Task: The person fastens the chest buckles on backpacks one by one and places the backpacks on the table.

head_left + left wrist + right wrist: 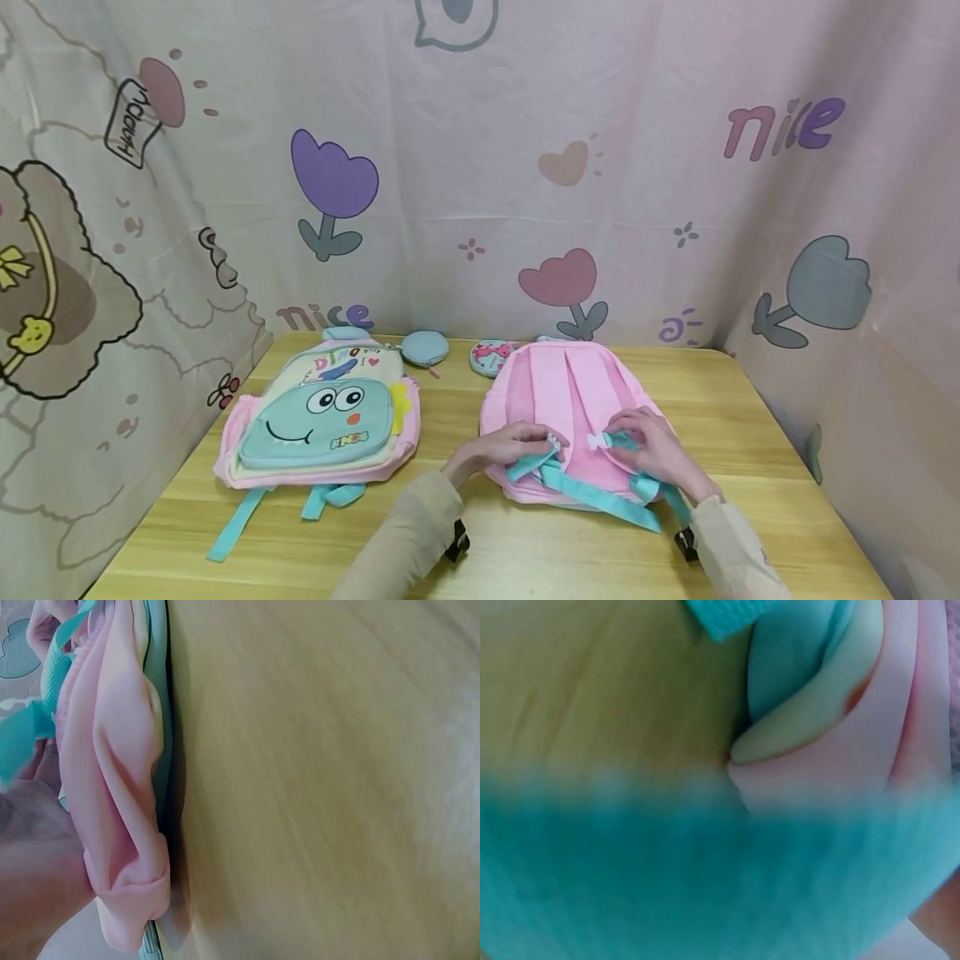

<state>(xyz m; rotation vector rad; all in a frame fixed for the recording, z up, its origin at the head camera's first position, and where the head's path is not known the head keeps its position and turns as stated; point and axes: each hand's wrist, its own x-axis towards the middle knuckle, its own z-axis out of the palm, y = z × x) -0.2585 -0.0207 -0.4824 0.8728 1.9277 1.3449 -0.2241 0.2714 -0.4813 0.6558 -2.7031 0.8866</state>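
A pink backpack (566, 375) lies on the table, its back panel and shoulder straps facing up. My left hand (516, 442) pinches a small white buckle half (553, 442) on a teal strap at the pack's lower left. To the right, my right hand (658, 447) holds a teal webbing strap (619, 439) between thumb and fingers; the other white buckle half (598, 441) sticks out from it toward the left. The two halves are apart. Loose teal strap ends (600, 497) trail over the pack's lower edge. In the right wrist view a blurred teal strap (705, 885) fills the lower part.
On the left lies a second backpack (322, 417) with a dinosaur face, teal straps at its bottom. A round teal pouch (424, 348) and a round patterned pouch (489, 357) sit behind, between the packs. A printed curtain (465, 167) encloses the wooden table (735, 408).
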